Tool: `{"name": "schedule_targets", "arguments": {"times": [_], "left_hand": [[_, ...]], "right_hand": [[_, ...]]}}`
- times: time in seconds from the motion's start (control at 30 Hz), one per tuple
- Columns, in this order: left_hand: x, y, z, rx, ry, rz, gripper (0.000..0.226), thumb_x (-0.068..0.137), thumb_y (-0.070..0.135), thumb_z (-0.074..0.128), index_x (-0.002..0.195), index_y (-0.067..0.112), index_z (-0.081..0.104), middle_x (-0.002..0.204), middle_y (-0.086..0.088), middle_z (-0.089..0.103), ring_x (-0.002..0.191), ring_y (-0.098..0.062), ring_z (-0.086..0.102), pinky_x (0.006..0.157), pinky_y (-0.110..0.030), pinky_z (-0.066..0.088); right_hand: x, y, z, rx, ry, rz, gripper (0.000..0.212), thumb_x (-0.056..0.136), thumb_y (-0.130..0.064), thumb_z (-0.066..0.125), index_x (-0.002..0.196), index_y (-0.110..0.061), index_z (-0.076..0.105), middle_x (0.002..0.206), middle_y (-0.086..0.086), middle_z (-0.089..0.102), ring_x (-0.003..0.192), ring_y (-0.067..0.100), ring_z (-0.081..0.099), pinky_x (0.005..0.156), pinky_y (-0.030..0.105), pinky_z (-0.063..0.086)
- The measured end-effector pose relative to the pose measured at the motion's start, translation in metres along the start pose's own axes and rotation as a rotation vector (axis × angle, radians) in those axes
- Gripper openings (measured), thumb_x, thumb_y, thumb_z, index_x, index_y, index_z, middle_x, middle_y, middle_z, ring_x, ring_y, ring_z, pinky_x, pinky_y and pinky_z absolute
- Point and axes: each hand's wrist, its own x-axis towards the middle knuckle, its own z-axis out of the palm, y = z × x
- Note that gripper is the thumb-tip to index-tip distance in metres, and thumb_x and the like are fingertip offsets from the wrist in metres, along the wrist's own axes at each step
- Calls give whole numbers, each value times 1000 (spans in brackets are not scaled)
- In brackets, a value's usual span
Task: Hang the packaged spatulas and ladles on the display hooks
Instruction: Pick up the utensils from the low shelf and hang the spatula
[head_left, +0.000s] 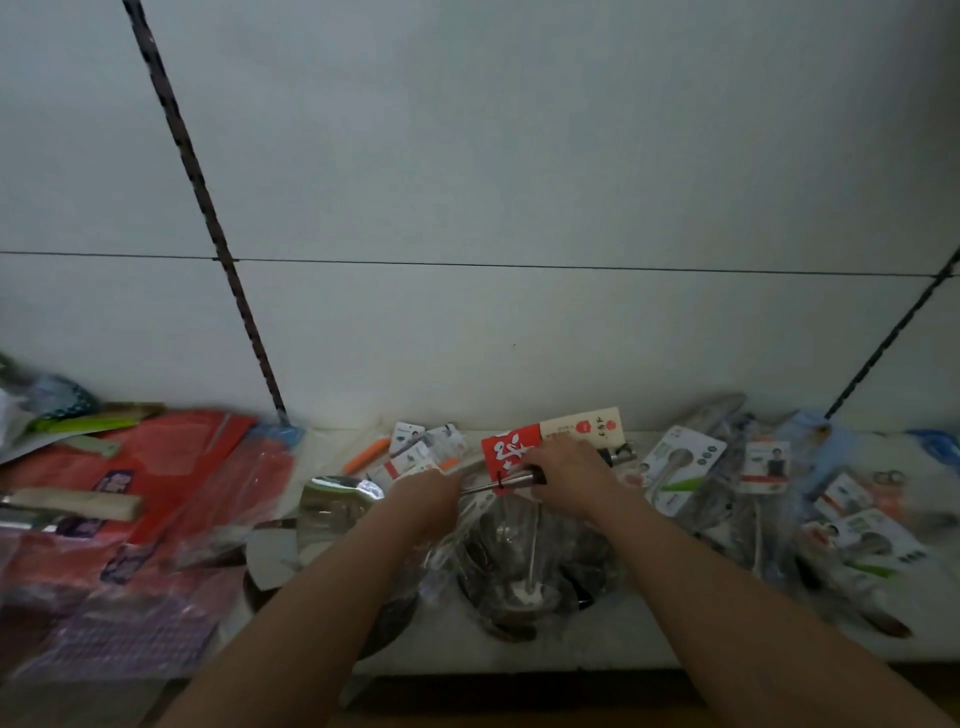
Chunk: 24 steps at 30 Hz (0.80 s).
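Both forearms reach out, hands (561, 467) gripping a tagged utensil handle (506, 484).

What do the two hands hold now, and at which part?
Both the right hand and left hand grip one packaged utensil, at its metal handle beside the red card.

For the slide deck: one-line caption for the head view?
Both hands, left and right, grasp a red-tagged steel utensil amid packaged utensils on a shelf.

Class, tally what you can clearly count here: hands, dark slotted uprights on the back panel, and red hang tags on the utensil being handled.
hands: 2 (left, right)
slotted uprights: 2
red hang tag: 1
Total: 5
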Motion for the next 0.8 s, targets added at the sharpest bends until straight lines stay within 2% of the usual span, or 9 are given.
{"name": "schedule_targets", "arguments": {"times": [0.13, 0.23, 0.3, 0.4, 0.47, 0.6, 0.7, 0.8], "left_hand": [[-2, -1, -1, -78, -42, 1, 38, 98, 19, 41, 135, 17, 40, 130, -11, 54, 116, -23, 54, 98, -35, 45], [-14, -5, -5, -108, -87, 60, 49, 98, 23, 43, 144, 18, 27, 138, -12, 48, 123, -25, 49, 102, -35, 41], [-23, -15, -11, -71, -97, 71, 58, 97, 24, 45, 148, 21, 19, 144, -12, 42, 128, -25, 45, 106, -37, 38], [-33, -28, -27, 65, -39, 18, 59, 97, 28, 44, 148, 19, 16, 149, -10, 36, 136, -23, 37, 114, -37, 29], [-52, -23, -39, 95, 8, -27, 61, 98, 31, 42, 149, 16, 13, 151, -12, 31, 137, -25, 35, 111, -37, 30], [-83, 3, -55, 131, 33, 13, 61, 96, 30, 43, 148, 17, 13, 146, -16, 39, 128, -33, 44, 101, -40, 39], [-103, 25, -69, 155, 59, 61, 63, 96, 29, 46, 148, 18, 13, 147, -13, 39, 131, -31, 43, 105, -41, 39], [-121, 41, -85, 136, 96, 103, 62, 96, 29, 48, 148, 20, 17, 142, -14, 44, 127, -31, 46, 102, -41, 39]], "right_hand": [[-5, 5, 5, 24, -74, 32, 31, 91, -18, 52, 121, -21, 59, 122, 8, 60, 112, 26, 53, 97, 37, 43], [-5, 0, 8, -2, -60, 61, 30, 92, -16, 50, 121, -20, 61, 121, 9, 62, 112, 27, 55, 96, 37, 45], [-5, -7, 10, -22, -48, 91, 30, 93, -15, 50, 121, -18, 60, 121, 11, 61, 112, 27, 56, 94, 38, 47], [-14, -13, 6, -31, -24, 86, 28, 94, -15, 51, 120, -16, 60, 120, 10, 62, 111, 26, 57, 92, 37, 48], [-28, -13, -8, -37, -25, 47, 28, 92, -12, 51, 119, -15, 59, 121, 11, 61, 111, 27, 57, 93, 37, 47], [-52, -3, -52, -3, 18, 88, 37, 90, -12, 53, 127, -17, 54, 129, 11, 56, 116, 27, 54, 92, 35, 43], [-74, 8, -87, -33, 39, 110, 44, 90, -5, 50, 132, -18, 52, 134, 10, 51, 119, 27, 51, 93, 34, 43], [-93, 16, -110, -67, 88, 119, 42, 91, -2, 46, 128, -18, 55, 133, 9, 52, 118, 26, 52, 96, 35, 42]]}}
